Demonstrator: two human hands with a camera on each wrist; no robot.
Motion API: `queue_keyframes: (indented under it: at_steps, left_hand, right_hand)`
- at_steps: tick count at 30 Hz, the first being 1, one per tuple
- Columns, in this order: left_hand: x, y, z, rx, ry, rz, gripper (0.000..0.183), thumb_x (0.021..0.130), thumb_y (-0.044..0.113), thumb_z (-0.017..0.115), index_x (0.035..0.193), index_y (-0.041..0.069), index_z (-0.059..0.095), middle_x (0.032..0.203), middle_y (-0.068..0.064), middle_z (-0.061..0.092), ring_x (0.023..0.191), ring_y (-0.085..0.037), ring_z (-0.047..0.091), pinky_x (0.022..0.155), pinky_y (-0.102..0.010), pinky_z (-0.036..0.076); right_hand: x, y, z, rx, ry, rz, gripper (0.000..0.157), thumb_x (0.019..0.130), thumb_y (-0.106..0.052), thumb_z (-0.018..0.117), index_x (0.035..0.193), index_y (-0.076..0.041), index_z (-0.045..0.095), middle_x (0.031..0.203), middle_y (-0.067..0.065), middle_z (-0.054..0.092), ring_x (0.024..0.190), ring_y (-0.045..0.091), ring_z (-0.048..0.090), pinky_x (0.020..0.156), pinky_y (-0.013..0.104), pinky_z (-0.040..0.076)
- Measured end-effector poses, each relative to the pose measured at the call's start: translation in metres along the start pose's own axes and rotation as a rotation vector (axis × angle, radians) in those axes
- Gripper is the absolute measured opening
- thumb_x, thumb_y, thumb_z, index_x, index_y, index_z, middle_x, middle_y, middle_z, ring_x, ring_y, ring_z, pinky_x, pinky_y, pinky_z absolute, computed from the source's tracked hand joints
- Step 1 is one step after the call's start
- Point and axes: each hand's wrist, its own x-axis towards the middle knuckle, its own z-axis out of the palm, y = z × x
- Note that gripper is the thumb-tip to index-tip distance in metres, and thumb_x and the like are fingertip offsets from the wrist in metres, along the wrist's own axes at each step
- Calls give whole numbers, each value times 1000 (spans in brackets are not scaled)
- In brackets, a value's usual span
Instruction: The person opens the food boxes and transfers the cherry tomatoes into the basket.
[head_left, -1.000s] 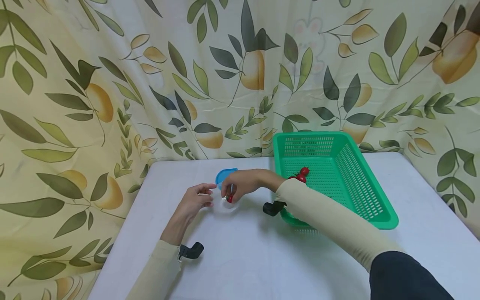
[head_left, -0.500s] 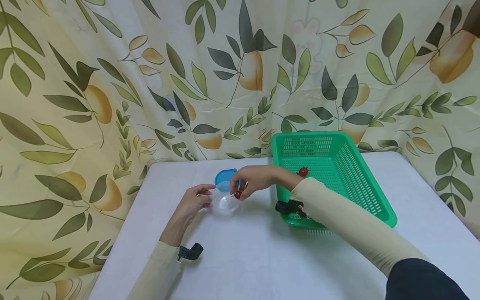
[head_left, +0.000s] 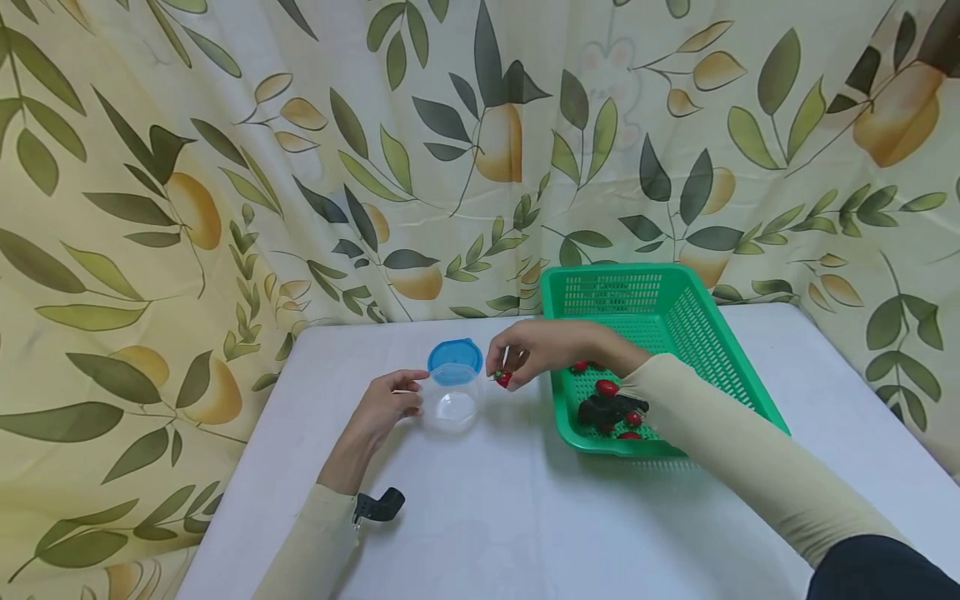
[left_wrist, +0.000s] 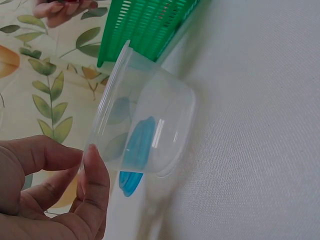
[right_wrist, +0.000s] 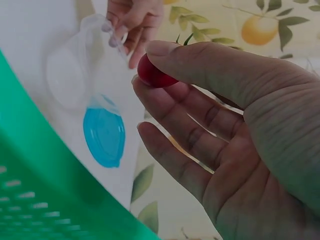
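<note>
A clear round plastic container [head_left: 452, 410] stands on the white table. My left hand [head_left: 386, 408] pinches its rim between thumb and fingers, as the left wrist view [left_wrist: 65, 187] shows. To the right of the container and above the table, my right hand [head_left: 540, 345] holds a red cherry tomato [head_left: 503, 379] with a green stem. In the right wrist view the tomato [right_wrist: 156, 73] sits between thumb and fingertips. Just behind the container lies a blue lid [head_left: 454, 352], partly seen through the clear plastic in the left wrist view.
A green perforated basket [head_left: 723, 358] stands right of the container, under my right forearm. Several cherry tomatoes [head_left: 607, 387] lie inside, some hidden by the wrist camera [head_left: 600, 411]. A leaf-patterned curtain [head_left: 420, 167] hangs behind the table [head_left: 510, 517].
From over the container my right hand has moved to the right with the tomato, towards the basket. My left hand has stayed at the container's rim.
</note>
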Motion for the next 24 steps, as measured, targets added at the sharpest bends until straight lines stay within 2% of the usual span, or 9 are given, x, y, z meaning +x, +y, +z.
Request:
queue_keyframes:
  at_steps: [7, 16, 24]
  left_hand:
    - [1, 0, 0, -6, -4, -9, 41, 92, -8, 62, 131, 3, 65, 118, -22, 53, 91, -24, 56, 78, -26, 59]
    - [1, 0, 0, -9, -5, -14, 41, 92, -8, 61, 132, 2, 65, 119, -23, 52, 91, -23, 56, 77, -25, 59]
    - [1, 0, 0, -7, -4, -7, 42, 91, -9, 61, 131, 1, 65, 118, -23, 53, 92, -23, 55, 76, -26, 58]
  right_hand:
    - [-20, 4, -6, 30, 40, -14, 28, 90, -10, 76, 116, -13, 68, 116, 8, 70, 102, 19, 69, 91, 32, 59]
    - [-44, 17, -12, 8, 94, -14, 30, 90, -14, 77, 118, -15, 68, 114, 0, 69, 104, 18, 68, 95, 33, 57]
    - [-66, 30, -19, 64, 121, 21, 32, 89, -12, 78, 119, -14, 67, 117, 6, 69, 107, 20, 69, 92, 33, 59]
